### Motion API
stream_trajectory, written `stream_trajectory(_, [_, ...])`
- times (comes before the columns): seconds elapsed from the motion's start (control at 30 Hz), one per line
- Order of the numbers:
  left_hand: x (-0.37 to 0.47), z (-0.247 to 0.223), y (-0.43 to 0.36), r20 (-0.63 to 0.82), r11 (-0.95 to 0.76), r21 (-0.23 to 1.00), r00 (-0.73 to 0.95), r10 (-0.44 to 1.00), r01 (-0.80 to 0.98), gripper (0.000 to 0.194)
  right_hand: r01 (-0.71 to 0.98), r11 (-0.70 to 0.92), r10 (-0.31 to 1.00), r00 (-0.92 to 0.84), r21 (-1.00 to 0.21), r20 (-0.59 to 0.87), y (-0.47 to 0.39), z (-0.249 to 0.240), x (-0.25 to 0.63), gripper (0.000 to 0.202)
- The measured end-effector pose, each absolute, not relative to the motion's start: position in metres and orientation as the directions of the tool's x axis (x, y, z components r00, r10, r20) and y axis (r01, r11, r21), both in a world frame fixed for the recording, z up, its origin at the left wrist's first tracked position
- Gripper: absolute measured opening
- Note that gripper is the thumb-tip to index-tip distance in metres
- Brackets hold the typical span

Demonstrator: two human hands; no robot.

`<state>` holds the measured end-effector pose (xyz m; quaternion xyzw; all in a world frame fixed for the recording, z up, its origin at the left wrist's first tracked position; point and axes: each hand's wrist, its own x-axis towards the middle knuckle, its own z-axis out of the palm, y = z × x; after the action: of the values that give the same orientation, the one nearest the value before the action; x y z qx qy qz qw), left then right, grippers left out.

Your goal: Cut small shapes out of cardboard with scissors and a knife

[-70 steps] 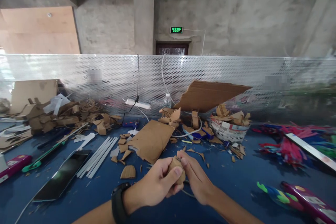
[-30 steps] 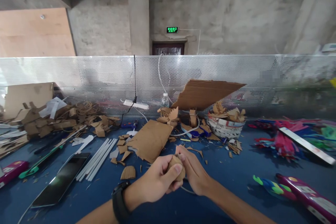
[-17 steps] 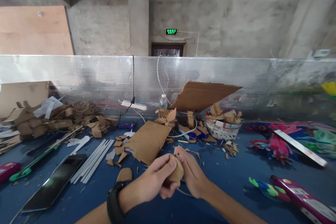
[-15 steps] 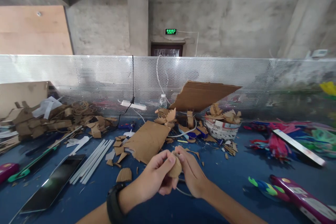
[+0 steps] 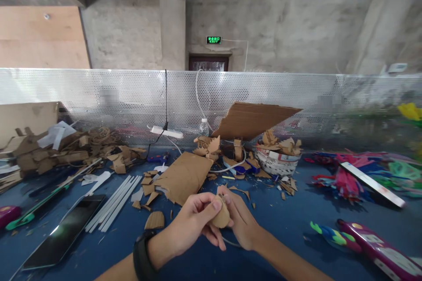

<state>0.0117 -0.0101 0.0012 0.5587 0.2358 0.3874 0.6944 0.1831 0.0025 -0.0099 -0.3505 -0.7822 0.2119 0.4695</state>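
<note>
A small rounded cardboard piece (image 5: 221, 217) is held between both hands near the front middle of the blue table. My left hand (image 5: 199, 217) has its thumb pressed on the piece's upper left, with the other fingers partly behind and below it. My right hand (image 5: 240, 218) closes on the piece's upper right edge, its fingertips meeting near the top. Another rounded cardboard piece (image 5: 154, 220) lies on the table beside my left wrist. Behind the hands is a large flat cardboard sheet (image 5: 184, 175).
White strips (image 5: 114, 204) and a black tablet (image 5: 66, 232) lie at the left. A basket of scraps (image 5: 277, 160) stands behind to the right. Purple device (image 5: 379, 246) at front right, colourful strips (image 5: 351, 182) beyond. A bottle (image 5: 204, 128) stands by the perforated screen.
The cardboard piece has turned slightly and shows more of its face. My left hand's lower fingers have stretched out beneath it. The whole view has shifted slightly.
</note>
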Motion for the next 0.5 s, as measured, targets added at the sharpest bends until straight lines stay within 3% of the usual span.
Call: stream_trajectory(0.5, [0.0094,0.0063,-0.011,0.135,-0.026,0.979,0.548,0.826,-0.203,0.056,0.381,0.657,0.751,-0.261,-0.65,0.607,0.0034,-0.0148,0.1821,0.064])
